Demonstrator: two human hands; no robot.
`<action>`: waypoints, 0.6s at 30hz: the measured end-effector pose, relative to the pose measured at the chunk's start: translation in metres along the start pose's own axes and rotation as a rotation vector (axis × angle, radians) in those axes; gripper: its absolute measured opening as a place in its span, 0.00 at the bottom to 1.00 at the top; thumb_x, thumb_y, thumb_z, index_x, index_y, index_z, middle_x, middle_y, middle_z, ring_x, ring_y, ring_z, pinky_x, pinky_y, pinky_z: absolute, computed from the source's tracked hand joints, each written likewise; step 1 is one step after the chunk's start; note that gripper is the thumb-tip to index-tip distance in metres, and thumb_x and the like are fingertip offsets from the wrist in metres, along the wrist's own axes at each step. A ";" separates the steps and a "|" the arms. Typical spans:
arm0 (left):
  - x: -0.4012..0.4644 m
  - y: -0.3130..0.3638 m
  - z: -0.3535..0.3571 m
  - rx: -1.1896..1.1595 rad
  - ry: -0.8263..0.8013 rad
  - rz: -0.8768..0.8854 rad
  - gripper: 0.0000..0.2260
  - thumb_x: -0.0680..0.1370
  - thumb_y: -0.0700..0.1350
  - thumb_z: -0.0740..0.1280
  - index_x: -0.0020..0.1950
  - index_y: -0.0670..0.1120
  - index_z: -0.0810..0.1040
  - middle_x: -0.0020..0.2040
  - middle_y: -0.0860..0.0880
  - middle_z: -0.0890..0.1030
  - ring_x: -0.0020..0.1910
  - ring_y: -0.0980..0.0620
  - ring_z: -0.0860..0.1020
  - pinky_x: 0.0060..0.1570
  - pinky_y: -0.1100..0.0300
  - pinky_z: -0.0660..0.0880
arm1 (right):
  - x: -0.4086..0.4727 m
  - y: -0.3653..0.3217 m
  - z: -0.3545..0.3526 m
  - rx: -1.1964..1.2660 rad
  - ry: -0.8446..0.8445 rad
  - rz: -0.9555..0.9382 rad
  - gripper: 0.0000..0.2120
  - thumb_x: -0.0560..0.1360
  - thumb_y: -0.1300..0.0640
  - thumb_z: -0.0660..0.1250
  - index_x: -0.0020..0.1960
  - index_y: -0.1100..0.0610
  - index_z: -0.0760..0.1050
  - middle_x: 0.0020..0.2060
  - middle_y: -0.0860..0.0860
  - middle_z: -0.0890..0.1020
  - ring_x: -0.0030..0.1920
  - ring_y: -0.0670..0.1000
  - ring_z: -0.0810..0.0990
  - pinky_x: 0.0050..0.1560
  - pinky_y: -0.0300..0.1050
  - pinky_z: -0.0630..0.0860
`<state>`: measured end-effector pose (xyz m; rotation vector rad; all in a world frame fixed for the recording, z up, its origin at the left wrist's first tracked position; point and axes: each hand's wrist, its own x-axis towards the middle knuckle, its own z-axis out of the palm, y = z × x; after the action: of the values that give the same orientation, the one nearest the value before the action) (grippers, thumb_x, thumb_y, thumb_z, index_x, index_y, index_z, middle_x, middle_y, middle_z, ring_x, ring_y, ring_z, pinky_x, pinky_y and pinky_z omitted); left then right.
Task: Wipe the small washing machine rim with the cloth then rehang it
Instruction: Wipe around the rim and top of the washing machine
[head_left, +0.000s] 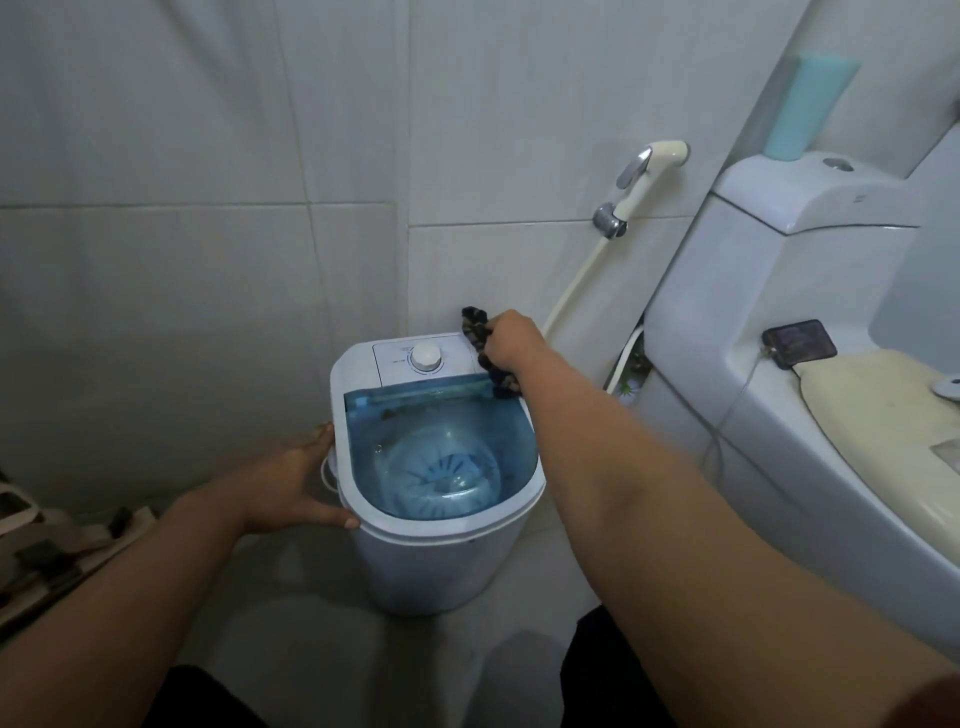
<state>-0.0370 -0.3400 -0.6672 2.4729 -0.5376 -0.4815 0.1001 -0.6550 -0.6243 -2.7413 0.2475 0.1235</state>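
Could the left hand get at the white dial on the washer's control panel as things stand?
Probably yes. The left hand rests on the washing machine's left rim, and nothing lies between it and the dial; the right hand with the cloth works beside it.

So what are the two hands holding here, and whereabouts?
The right hand grips a dark patterned cloth bunched around its middle, at the washing machine's back right rim corner. The left hand braces the machine's left side.

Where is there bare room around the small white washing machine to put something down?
Bare floor lies in front of the small white washing machine, below the left hand. Its control panel is bare left of the dial. Crowded: the right rear corner, where the right hand presses the dark patterned cloth, and the narrow gap beside the white toilet.
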 end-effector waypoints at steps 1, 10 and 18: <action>0.000 -0.001 0.001 0.003 -0.002 0.002 0.69 0.51 0.82 0.66 0.83 0.49 0.48 0.77 0.58 0.54 0.72 0.64 0.52 0.66 0.76 0.46 | -0.004 0.004 0.000 0.029 0.008 0.001 0.17 0.73 0.61 0.63 0.60 0.57 0.81 0.57 0.56 0.83 0.57 0.59 0.80 0.58 0.45 0.77; 0.000 -0.004 0.003 0.085 -0.003 0.004 0.63 0.59 0.75 0.74 0.83 0.49 0.49 0.83 0.48 0.55 0.80 0.51 0.58 0.71 0.67 0.53 | -0.044 0.046 0.001 0.238 0.016 0.053 0.19 0.77 0.64 0.62 0.66 0.59 0.79 0.63 0.56 0.81 0.64 0.58 0.78 0.63 0.42 0.71; 0.004 -0.004 0.008 0.084 -0.005 0.021 0.56 0.66 0.58 0.81 0.83 0.48 0.50 0.82 0.47 0.58 0.78 0.48 0.63 0.66 0.67 0.59 | -0.093 0.071 0.007 0.310 0.029 0.094 0.17 0.77 0.63 0.62 0.62 0.58 0.82 0.58 0.55 0.84 0.59 0.56 0.80 0.59 0.40 0.73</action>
<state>-0.0364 -0.3427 -0.6768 2.5440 -0.5969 -0.4654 -0.0048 -0.7026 -0.6461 -2.4251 0.3713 0.0648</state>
